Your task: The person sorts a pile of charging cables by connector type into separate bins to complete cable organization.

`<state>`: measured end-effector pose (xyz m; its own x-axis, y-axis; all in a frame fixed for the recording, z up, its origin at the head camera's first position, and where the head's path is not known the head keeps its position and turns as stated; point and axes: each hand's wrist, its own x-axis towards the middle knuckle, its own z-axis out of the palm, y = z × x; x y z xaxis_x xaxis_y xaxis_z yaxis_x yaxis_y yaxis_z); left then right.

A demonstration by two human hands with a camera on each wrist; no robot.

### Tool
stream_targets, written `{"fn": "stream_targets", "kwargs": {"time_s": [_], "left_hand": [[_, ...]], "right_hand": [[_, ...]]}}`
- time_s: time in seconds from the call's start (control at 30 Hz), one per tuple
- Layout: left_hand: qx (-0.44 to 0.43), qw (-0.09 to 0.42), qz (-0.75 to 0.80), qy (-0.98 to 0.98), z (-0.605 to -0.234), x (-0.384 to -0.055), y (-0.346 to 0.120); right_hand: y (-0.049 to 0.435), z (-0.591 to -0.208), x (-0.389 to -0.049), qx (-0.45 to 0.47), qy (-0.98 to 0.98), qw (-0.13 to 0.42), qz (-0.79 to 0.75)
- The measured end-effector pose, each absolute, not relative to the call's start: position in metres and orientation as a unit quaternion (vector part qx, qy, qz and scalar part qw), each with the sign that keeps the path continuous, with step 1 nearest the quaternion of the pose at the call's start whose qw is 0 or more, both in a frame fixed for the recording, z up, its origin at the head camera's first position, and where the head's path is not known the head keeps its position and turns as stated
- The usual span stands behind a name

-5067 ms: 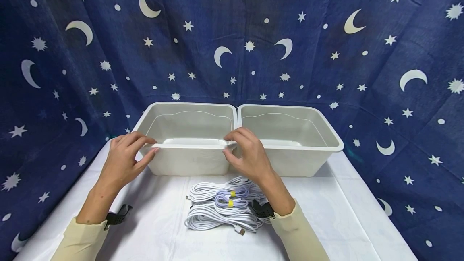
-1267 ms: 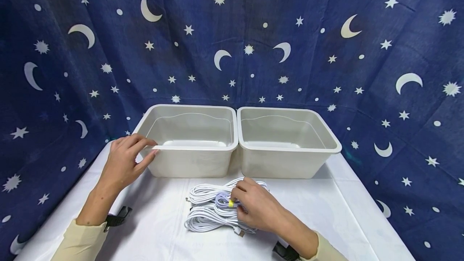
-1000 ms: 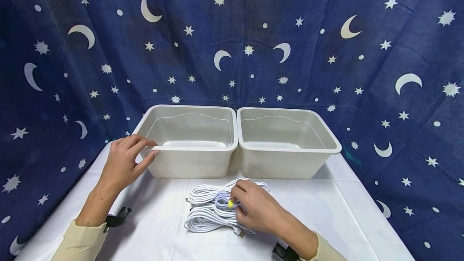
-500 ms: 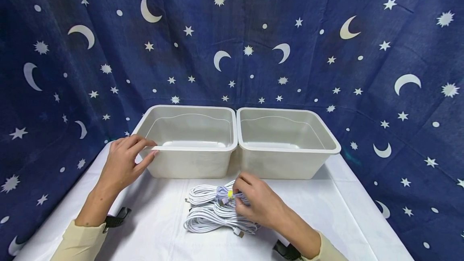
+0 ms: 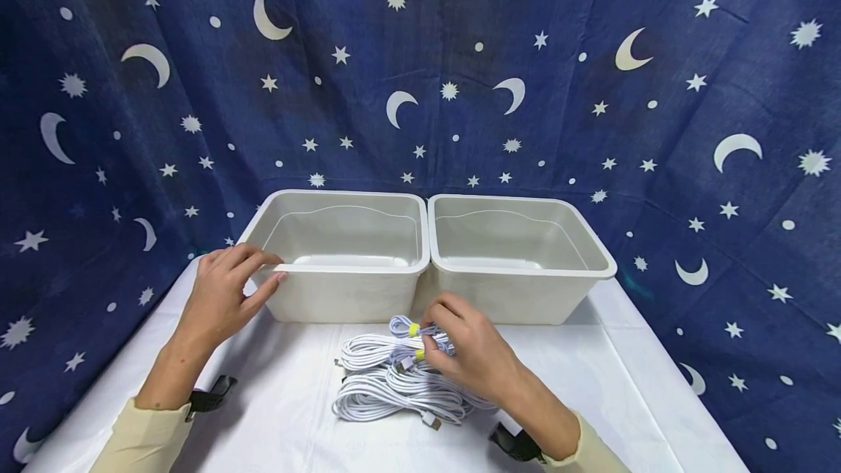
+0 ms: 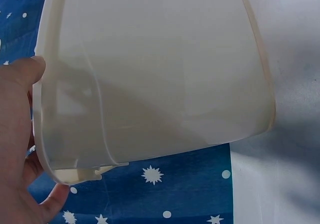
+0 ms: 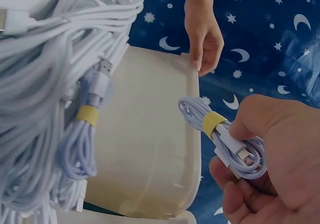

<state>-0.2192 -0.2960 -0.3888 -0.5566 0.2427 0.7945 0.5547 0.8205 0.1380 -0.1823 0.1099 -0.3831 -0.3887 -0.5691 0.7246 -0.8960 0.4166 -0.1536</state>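
Note:
My right hand [image 5: 473, 349] pinches a small coiled lilac USB cable [image 5: 401, 325] with a yellow tie, just above the pile. In the right wrist view, thumb and fingers hold this lilac cable [image 7: 195, 111] by its plug end. A second lilac cable [image 7: 82, 149], also with a yellow tie, lies on the coiled white cables [image 5: 377, 394]; my right hand hides part of that pile in the head view. My left hand [image 5: 220, 298] grips the front rim of the left bin [image 5: 342, 296] near its left corner, thumb outside and fingers over the edge.
A matching off-white bin [image 5: 512, 299] stands to the right, its rim close against the left one. Both stand on a white-covered table [image 5: 289, 414] before a blue curtain [image 5: 447, 50] with moons and stars. The cable pile lies in front of the bins.
My right hand left the left bin's rim, went down to the pile, and has now raised one lilac cable off it, toward the bins. My left hand keeps its place.

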Motion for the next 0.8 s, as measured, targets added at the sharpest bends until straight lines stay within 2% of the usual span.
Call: {"fn": "stream_targets", "kwargs": {"time_s": [0.2, 0.6, 0.8], "left_hand": [[-0.233, 0.41, -0.19, -0.861, -0.389, -0.22, -0.296], [-0.237, 0.409, -0.193, -0.86, -0.389, -0.22, -0.297], [-0.237, 0.41, -0.192, -0.859, -0.389, -0.221, -0.298]], "right_hand": [[0.11, -0.375, -0.188, 0.455, -0.785, 0.314, 0.278], [0.102, -0.366, -0.197, 0.444, -0.783, 0.294, 0.321], [0.096, -0.358, -0.203, 0.44, -0.773, 0.302, 0.343]]}}
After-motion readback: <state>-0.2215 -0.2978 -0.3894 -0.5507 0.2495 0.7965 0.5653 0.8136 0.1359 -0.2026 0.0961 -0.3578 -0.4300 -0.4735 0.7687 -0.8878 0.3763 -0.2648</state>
